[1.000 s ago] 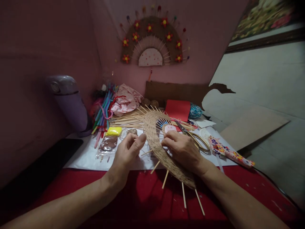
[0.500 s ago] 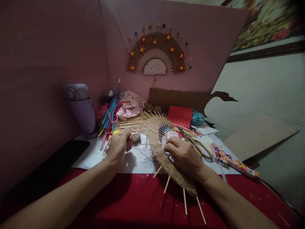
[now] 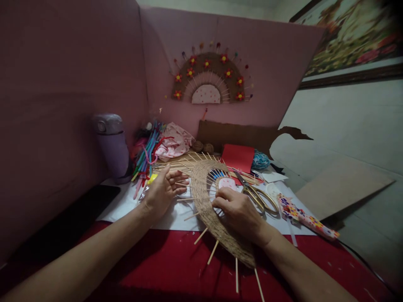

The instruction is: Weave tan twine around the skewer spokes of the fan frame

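A half-ring fan woven of twine over thin wooden sticks [image 3: 203, 197] is tilted in front of me, its stick ends poking out past the outer edge. My right hand [image 3: 241, 214] pinches it at the inner side, by the small white dotted half-circle [image 3: 226, 183]. Beside the outer edge, my left hand [image 3: 165, 188] has its fingers apart, palm towards the sticks, with nothing visibly gripped. Whether its fingertips touch a stick I cannot tell.
Gold-handled scissors [image 3: 260, 197] lie right of the fan. Behind are loose sticks [image 3: 176, 165], red sheet [image 3: 238, 157], blue yarn [image 3: 260, 159], pipe cleaners [image 3: 147, 153] and dotted cloth [image 3: 174, 140]. A purple bottle [image 3: 113, 147] stands left. A flowered fan [image 3: 208, 63] hangs on the pink board.
My left hand has gone from a closed fist to spread fingers and come nearer the fan. The fan has shifted slightly left, still in my right hand.
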Demonstrator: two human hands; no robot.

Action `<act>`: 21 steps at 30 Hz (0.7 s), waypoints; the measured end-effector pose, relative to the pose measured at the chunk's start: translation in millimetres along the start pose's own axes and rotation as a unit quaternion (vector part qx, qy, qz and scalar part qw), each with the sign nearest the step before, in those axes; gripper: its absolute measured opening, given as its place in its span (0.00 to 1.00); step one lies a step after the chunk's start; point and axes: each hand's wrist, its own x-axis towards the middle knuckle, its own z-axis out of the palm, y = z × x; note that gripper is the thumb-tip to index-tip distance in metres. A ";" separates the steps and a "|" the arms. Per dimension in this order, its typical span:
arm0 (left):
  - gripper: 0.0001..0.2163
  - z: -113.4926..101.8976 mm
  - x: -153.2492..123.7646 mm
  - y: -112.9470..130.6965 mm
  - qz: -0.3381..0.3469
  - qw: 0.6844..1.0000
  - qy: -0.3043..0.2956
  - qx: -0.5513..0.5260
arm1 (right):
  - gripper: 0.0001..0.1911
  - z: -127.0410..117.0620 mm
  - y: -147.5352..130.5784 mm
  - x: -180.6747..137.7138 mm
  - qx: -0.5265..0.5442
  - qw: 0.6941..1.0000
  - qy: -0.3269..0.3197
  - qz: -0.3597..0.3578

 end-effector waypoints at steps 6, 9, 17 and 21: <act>0.15 -3.0 3.3 -13.0 -0.008 0.995 0.000 0.098 | 0.12 -0.1 -5.7 1.7 0.000 1.000 -0.006 -0.020; 0.13 -6.6 6.7 -15.6 -0.008 0.995 0.008 0.104 | 0.11 -1.8 -8.6 2.9 0.005 1.000 -0.018 -0.024; 0.06 -13.5 9.0 -3.5 -0.059 0.993 -0.046 0.094 | 0.10 -1.9 -9.3 3.3 0.020 0.999 -0.014 -0.031; 0.05 -15.2 9.5 -2.8 -0.051 0.992 -0.045 0.103 | 0.10 -2.6 -10.2 2.3 0.071 0.997 -0.007 -0.015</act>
